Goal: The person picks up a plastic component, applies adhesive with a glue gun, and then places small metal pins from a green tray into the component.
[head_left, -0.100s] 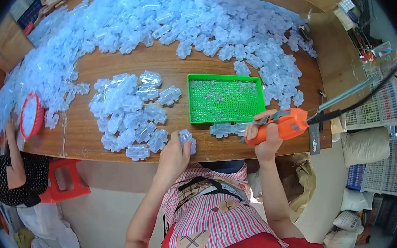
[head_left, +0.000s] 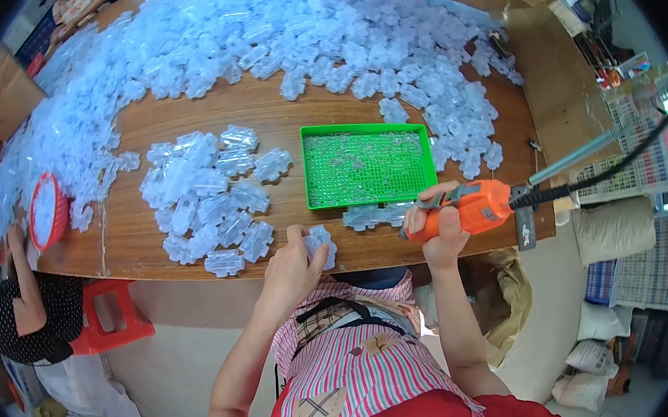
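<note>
My left hand (head_left: 291,262) is closed on a clear plastic part (head_left: 321,245) at the table's near edge, pinched between thumb and fingers. My right hand (head_left: 443,240) wraps around an orange power screwdriver (head_left: 482,207) that lies nearly level; its tip points left, and a black cable and a coiled spring line run off from its back end. Just beyond the tool is a green tray (head_left: 308,171) with many tiny shiny pieces, too small to name surely. Between tray and table edge lie more clear plastic parts (head_left: 371,217), partly covered by my right hand.
A loose group of clear parts (head_left: 199,189) lies left of the tray. A large heap of them (head_left: 237,33) spans the table's far side. At far left, another person's arm (head_left: 25,278) reaches beside a red basket (head_left: 50,212). A red stool (head_left: 111,314) stands below.
The whole view has shifted slightly, so the table things sit a little further left. The part in my left hand now shows a broader face; both hands keep their holds.
</note>
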### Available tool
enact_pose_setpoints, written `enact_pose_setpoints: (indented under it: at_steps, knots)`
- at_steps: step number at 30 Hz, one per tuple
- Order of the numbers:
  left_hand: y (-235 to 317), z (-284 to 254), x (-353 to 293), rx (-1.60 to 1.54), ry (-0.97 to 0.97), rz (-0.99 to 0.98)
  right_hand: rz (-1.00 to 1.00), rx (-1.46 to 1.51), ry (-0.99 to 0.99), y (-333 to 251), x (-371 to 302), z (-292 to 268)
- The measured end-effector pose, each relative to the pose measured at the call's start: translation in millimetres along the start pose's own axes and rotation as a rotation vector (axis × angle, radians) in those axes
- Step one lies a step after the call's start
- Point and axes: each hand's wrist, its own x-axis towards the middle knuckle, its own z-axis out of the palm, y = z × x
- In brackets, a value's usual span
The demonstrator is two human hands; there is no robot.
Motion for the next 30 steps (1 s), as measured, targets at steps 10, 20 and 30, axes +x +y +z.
enact_pose_setpoints:
  at_steps: [10, 20, 30]
  knots:
    - [41, -14, 53, 0.161, 0.204, 0.421, 0.012, -0.002, 0.063, 1, 7, -14]
    - [56, 1, 88, 0.558, 0.447, 0.645, 0.010, -0.081, 0.071, 3, 1, -21]
    - [29, 47, 51, 0.594, 0.208, 0.771, 0.004, -0.042, 0.054, 10, 6, -14]
